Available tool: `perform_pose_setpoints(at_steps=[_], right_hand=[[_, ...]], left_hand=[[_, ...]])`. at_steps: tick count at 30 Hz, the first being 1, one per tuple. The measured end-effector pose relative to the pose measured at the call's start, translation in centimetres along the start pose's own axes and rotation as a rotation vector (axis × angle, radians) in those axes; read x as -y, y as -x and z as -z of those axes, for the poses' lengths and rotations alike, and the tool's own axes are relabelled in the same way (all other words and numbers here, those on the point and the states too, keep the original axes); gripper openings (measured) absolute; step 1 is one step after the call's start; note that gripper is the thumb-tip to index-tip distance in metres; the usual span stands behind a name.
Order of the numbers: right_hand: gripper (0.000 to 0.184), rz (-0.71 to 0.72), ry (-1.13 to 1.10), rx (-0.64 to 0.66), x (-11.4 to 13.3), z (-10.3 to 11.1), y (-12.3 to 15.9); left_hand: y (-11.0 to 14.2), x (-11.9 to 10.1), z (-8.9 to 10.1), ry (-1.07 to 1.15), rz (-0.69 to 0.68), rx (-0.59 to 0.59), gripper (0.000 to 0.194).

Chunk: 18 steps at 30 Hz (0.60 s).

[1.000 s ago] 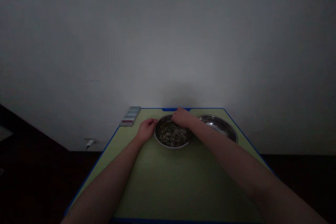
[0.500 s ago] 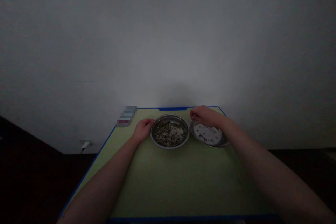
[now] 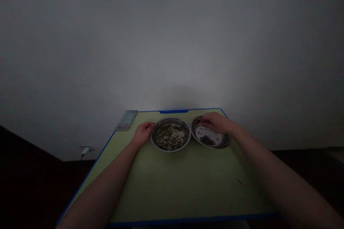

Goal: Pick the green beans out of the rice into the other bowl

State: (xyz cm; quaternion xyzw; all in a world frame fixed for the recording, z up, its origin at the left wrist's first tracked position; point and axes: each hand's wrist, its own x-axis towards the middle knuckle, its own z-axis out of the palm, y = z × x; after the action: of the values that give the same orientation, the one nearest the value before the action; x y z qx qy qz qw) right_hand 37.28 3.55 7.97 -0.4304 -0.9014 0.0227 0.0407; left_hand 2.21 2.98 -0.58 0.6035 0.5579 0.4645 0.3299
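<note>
My left hand (image 3: 143, 133) grips the left rim of a round metal bowl (image 3: 171, 149), its fingers curled at the edge. Inside that bowl lies a mix of pale grains and green and dark bits (image 3: 172, 137). A second metal bowl (image 3: 194, 136) stands close on the right. Over its back part hangs my right hand (image 3: 216, 122), fingertips pinched together and pointing left. Whatever may be between those fingertips is too small to make out. A dark patch shows on the second bowl's floor, too dim to tell what it is.
Both bowls stand on a light green table (image 3: 172, 186) with a blue edge. A pixelated flat patch (image 3: 127, 121) covers the back left corner. A thin dark mark (image 3: 239, 182) shows at the right. Behind rises a pale wall (image 3: 172, 43) with a plugged-in white adapter (image 3: 85, 150).
My right hand has moved from the second bowl's back left rim to over its inside. My left hand stays at the first bowl. The view has shifted slightly.
</note>
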Motion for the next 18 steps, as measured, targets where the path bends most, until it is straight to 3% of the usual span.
perform_pose_setpoints(at_steps=[7,13,18], right_hand=[[0.025,0.115,0.106,-0.006,3.7,1.4,-5.2],[0.026,0.141,0.225,0.037,6.7,-0.2,-10.0],[0.029,0.128,0.291,0.069,9.2,-2.0,-12.4]], left_hand=[[0.0,0.1,0.0,-0.018,-0.026,0.012,0.033],[0.1,0.1,-0.2,-0.008,-0.039,0.023,0.031],[-0.1,0.6,-0.4,-0.003,-0.039,0.020,0.032]])
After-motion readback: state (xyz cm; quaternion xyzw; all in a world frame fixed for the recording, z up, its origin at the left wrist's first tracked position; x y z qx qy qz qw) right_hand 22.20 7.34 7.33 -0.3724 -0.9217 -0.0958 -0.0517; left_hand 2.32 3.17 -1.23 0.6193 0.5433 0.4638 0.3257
